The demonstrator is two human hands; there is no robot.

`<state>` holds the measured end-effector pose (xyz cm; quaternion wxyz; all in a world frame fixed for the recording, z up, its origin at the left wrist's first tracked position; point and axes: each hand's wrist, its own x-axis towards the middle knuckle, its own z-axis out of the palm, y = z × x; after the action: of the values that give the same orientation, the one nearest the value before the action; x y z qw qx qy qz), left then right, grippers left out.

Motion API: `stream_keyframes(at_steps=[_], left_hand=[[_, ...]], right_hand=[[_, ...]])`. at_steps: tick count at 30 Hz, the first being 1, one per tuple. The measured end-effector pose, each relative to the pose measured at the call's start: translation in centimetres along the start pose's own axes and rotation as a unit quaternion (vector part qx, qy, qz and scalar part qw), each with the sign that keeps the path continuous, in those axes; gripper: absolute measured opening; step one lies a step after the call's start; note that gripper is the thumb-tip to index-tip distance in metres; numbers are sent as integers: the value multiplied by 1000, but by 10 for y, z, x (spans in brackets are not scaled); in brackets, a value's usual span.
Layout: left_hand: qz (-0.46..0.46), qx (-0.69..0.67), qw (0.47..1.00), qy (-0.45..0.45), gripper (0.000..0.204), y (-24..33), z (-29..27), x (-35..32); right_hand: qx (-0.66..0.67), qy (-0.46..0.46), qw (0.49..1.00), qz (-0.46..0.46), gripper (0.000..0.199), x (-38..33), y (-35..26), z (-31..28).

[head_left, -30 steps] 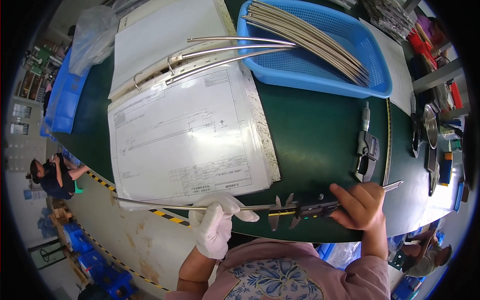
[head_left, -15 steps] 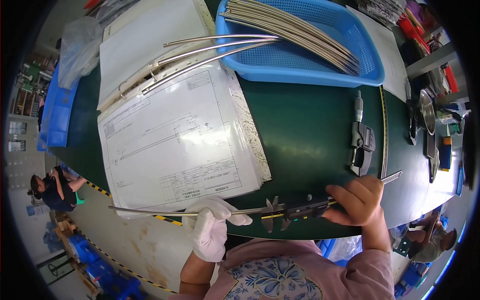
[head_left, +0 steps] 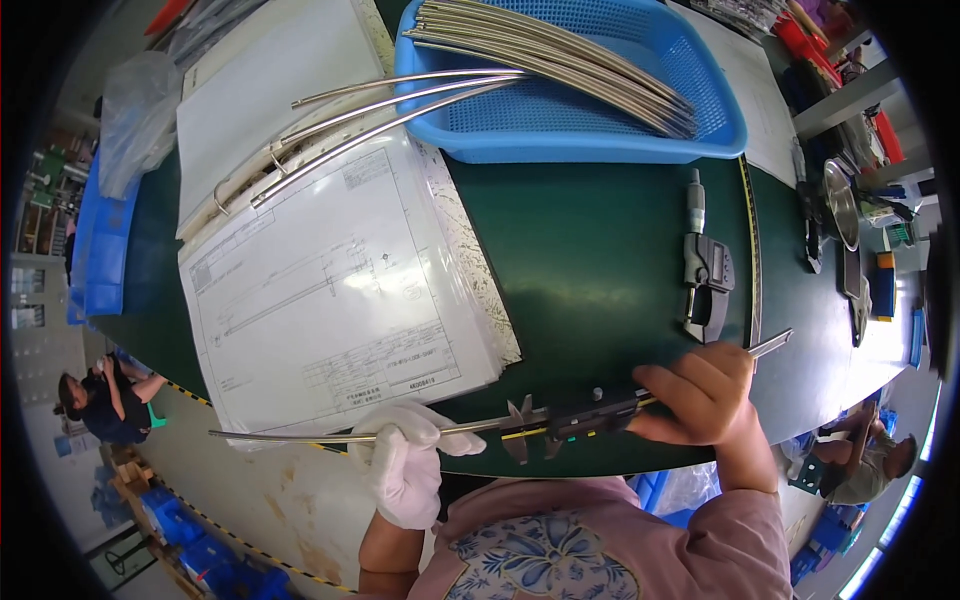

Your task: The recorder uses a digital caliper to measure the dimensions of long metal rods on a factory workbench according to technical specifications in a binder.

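Observation:
My left hand [head_left: 405, 465], in a white glove, is closed around a thin metal rod [head_left: 290, 437] that runs out to the left. The rod's right end reaches the jaws of a digital caliper [head_left: 580, 417]; whether the jaws touch it I cannot tell. My bare right hand [head_left: 700, 395] grips the caliper by its beam, fingers curled over it, with the beam's end sticking out to the right. Beyond the left hand lies an open ring binder with a technical drawing [head_left: 330, 290] in a clear sleeve.
A blue basket [head_left: 580, 152] holds several metal rods [head_left: 560, 60]; a few more rods [head_left: 370, 110] lean from it over the binder. A digital micrometer [head_left: 708, 275] lies on the green table [head_left: 590, 260]. Two people sit at the far left and right. A metal pan [head_left: 842, 205] stands at right.
The whole view has shifted slightly, so the table things sit further left. Both hands keep their holds on the rod and the caliper.

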<state>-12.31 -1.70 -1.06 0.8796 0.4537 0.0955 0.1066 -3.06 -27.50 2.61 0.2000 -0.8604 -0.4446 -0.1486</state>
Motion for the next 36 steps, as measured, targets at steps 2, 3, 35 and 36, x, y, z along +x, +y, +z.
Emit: stream_keyframes(at_steps=[2, 3, 35, 36], left_hand=[[-16, -10, 1000, 4, 30, -1, 0, -3], [-27, -16, 999, 11, 30, 0, -2, -4], [-103, -65, 992, -23, 21, 4, -5, -9], [-97, -64, 993, -18, 21, 4, -5, -10]], right_hand=[[3, -9, 1000, 5, 33, 0, -1, 1], [9, -1, 1000, -8, 33, 2, -1, 3], [-56, -65, 996, 36, 51, -23, 5, 7], [-52, -69, 996, 35, 51, -23, 6, 6]])
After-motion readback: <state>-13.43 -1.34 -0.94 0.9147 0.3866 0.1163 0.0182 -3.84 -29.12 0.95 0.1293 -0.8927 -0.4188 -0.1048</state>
